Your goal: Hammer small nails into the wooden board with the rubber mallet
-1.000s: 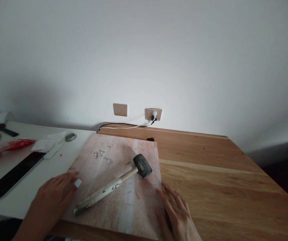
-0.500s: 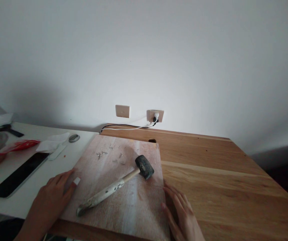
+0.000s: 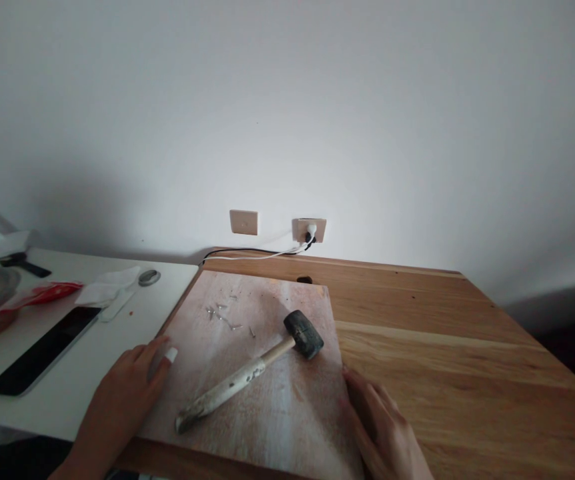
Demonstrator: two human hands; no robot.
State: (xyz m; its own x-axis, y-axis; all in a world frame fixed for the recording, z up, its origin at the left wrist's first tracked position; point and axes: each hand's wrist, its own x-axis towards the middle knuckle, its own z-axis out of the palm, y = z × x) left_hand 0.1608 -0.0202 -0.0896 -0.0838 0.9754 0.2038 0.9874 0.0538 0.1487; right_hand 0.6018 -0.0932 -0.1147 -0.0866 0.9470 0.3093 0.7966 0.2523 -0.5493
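Note:
A whitish, worn wooden board (image 3: 287,393) lies on the table, and my two hands hold it from either side. My left hand (image 3: 125,390) grips its left edge, the thumb, wrapped in white tape, resting on top. Along the right edge, the bent fingers of my right hand (image 3: 382,423) press against the side. On the board lies a mallet (image 3: 232,383) with a black head and a paint-marked handle pointing toward me at the left. Several small metal nails or screws (image 3: 222,317) are scattered near the board's far left part; their exact kind is too small to tell.
Left of the board, a white tabletop (image 3: 92,353) carries a black tablet-like slab (image 3: 42,350), white tissue (image 3: 107,285), a red packet (image 3: 47,293) and a grey ring (image 3: 149,277). The wooden tabletop (image 3: 432,373) extends right. Cables (image 3: 252,253) run to a wall socket (image 3: 309,230).
The board has slid to the right, with both hands on its edges and the mallet riding along. Some of the small metal pieces have shifted on it.

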